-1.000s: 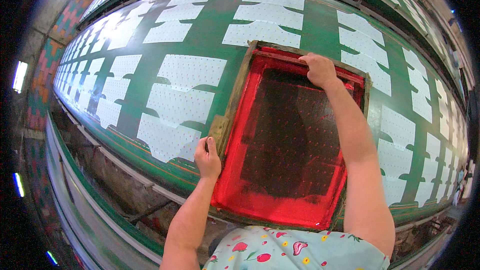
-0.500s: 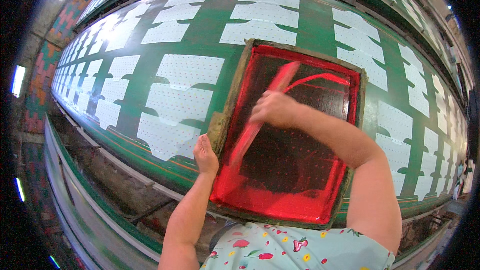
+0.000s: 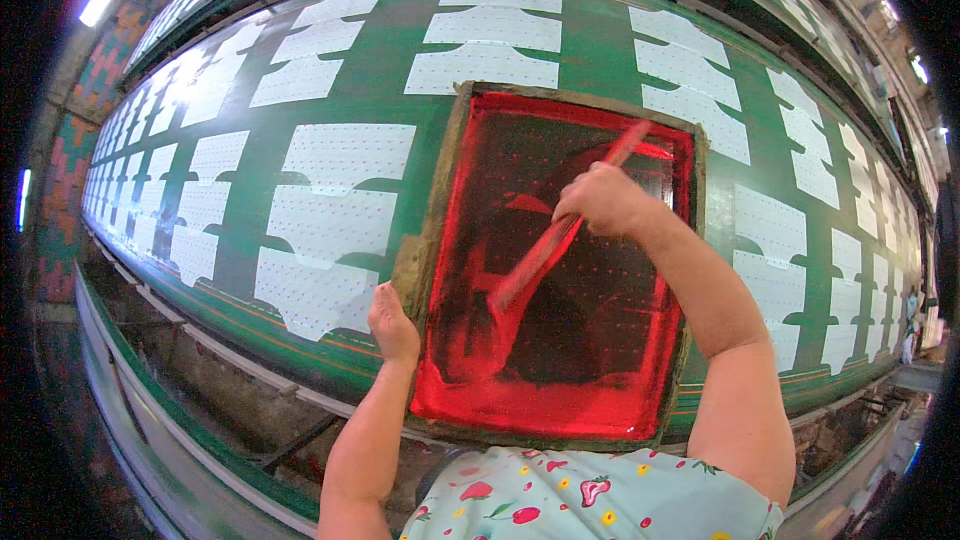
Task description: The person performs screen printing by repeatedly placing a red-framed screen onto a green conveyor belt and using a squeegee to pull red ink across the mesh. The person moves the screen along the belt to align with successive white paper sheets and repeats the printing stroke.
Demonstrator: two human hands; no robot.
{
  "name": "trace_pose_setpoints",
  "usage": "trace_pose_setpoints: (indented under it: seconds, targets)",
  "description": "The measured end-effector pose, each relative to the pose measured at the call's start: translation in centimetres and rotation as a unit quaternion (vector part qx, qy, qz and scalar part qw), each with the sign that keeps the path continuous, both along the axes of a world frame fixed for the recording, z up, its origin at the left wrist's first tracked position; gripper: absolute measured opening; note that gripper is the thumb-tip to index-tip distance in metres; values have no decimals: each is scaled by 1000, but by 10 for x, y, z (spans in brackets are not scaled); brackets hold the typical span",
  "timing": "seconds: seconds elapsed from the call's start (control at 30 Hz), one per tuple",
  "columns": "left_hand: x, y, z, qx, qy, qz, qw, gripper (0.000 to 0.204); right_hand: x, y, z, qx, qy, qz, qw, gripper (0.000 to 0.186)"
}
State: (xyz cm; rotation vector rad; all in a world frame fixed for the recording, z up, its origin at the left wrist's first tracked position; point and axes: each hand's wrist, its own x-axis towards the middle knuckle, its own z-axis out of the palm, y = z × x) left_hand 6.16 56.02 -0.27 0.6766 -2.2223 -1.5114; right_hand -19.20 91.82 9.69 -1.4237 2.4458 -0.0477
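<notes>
Right hand (image 3: 603, 204) clasps a long, red-smeared squeegee (image 3: 540, 259) slanted far-right to near-left; left hand (image 3: 395, 325) (grip unclear) meets the red, wooden-framed screen (image 3: 575, 340) at left.

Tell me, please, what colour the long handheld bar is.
The long handheld bar is red, best seen in the head view.

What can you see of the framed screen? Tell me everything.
The framed screen is a rectangle with brownish, wood-looking sides and dark mesh showing small dots. Glossy red covers its inner border, broadest at the near end, and smears the mesh. It lies slightly skewed over the green table. The left hand meets a block on its left side; whether it grips is hidden. The right hand holds a blurred red squeegee slanting across the mesh.
</notes>
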Motion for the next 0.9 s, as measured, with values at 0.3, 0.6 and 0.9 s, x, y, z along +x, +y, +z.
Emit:
trace_pose_setpoints:
  seconds: [0.3, 0.6, 0.9]
  targets:
    - [-5, 5, 2, -62, 21, 23, 998, 51, -75, 32, -33, -97, 141, -307, 936, 41]
    - [-8, 9, 9, -39, 20, 14, 999, 55, -13, 21, -7, 11, 48, -315, 948, 42]
    - [-6, -2, 5, -70, -18, -16, 997, 60, 199, -5, 1, -15, 21, -323, 946, 35]
